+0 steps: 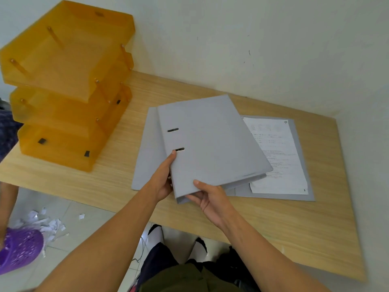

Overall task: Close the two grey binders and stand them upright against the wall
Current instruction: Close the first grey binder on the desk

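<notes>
Both forearms are seen reaching in from the bottom of the head view. One closed grey binder (210,142) is gripped at its near end: the left hand (161,182) is wrapped on the spine corner, the right hand (207,198) is clamped on the bottom edge, thumb on top. It's held tilted over the second grey binder (299,161), which is left lying open on the wooden desk (294,224) with a printed sheet (277,157) showing. So roughly halfway on closing; nothing's been stood against the wall (252,39) yet.

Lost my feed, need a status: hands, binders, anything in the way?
Both hands, left and right, grip closed binder, not yet upright. Second binder open flat underneath, paper showing. Wall stretch behind looks free.
</notes>
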